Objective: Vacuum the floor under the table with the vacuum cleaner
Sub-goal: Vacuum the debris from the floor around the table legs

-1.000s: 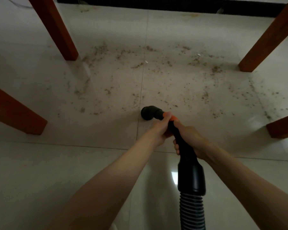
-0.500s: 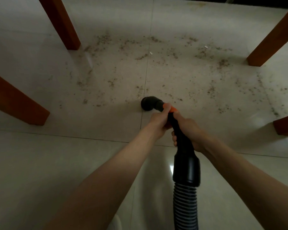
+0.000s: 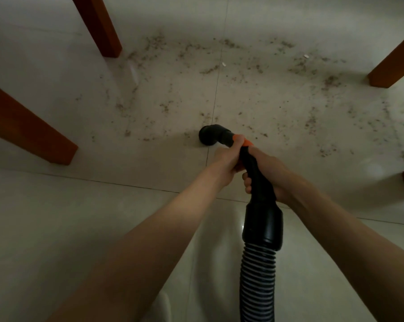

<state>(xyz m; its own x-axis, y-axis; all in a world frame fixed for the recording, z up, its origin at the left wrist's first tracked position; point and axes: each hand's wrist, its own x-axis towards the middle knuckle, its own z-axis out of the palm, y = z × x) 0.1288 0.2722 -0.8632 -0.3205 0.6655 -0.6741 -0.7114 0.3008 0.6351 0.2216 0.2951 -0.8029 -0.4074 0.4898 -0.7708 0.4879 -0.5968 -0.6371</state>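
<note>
While both hands are keeping their grip on the black wand (image 3: 254,173), the view is sliding forward from a second ago, the table legs drifting outward, so the nozzle (image 3: 210,135) is advancing into the dirt (image 3: 243,94), which is reading as sweeping barely begun. The left hand (image 3: 227,158) is wrapping the wand near its orange collar (image 3: 243,141); the right hand (image 3: 266,173) is clamping just behind. One ribbed hose (image 3: 258,282) is trailing back, and four table legs are showing, the nearest at left (image 3: 29,131).

Two bare forearms, no sleeves reaching the wrists, end in an unadorned left hand (image 3: 226,162) and right hand (image 3: 269,174)
</note>
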